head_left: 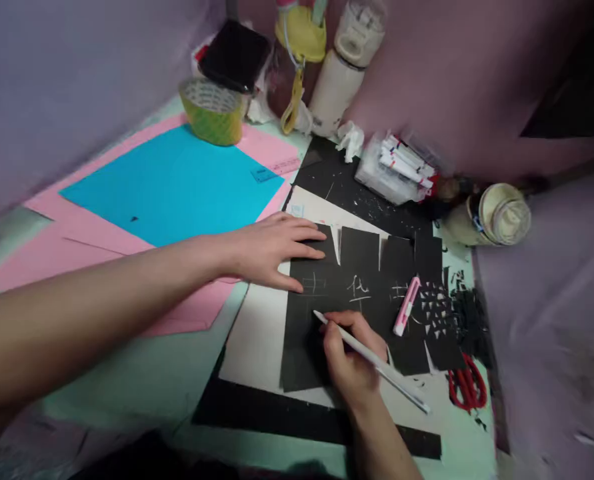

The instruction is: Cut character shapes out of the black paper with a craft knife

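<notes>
My right hand point(351, 357) is closed round a white pen point(377, 363), whose tip rests on a sheet of black paper point(307, 347) with faint white marks drawn on it. My left hand point(271, 250) lies flat with fingers stretched out, pressing the black paper's upper left corner. A pink-and-white craft knife point(407, 305) lies on the paper to the right of the pen. Small cut-out holes and black scraps point(439, 310) show at the paper's right edge.
Blue paper point(177, 183) lies on pink sheets point(77, 233) at the left. A tape roll point(211, 110), bottles point(341, 67), a box of markers point(397, 167) and a jar point(497, 217) crowd the back. Red scissors point(469, 387) lie at the right edge.
</notes>
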Action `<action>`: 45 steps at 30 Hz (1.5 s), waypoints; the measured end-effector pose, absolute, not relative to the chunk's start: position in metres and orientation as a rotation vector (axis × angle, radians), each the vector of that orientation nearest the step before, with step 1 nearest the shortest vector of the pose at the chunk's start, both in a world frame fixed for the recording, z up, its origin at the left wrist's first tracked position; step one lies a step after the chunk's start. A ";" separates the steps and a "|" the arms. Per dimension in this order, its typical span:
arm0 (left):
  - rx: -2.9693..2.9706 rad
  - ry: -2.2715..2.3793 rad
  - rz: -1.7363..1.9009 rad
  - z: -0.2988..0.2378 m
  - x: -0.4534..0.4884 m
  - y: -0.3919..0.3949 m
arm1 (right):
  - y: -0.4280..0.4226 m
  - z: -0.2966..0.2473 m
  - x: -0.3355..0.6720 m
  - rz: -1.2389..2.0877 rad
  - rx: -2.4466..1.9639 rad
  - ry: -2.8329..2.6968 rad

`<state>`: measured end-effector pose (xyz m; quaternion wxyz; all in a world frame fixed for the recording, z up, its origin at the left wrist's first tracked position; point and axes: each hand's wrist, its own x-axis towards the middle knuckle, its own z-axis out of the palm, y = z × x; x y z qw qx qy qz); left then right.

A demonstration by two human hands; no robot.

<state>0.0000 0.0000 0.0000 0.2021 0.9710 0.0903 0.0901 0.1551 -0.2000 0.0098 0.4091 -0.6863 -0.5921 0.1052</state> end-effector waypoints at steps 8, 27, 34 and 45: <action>2.701 0.261 0.250 0.000 0.000 0.000 | -0.199 0.012 0.154 0.245 -1.693 -1.493; 2.713 0.255 0.241 0.001 -0.001 0.000 | -0.204 0.009 0.155 0.491 -1.483 -1.609; 2.705 0.260 0.226 0.001 -0.001 0.001 | -0.203 0.012 0.156 0.637 -1.400 -1.646; 2.720 0.261 0.228 0.001 -0.001 0.000 | -0.205 0.007 0.160 0.335 -1.611 -1.480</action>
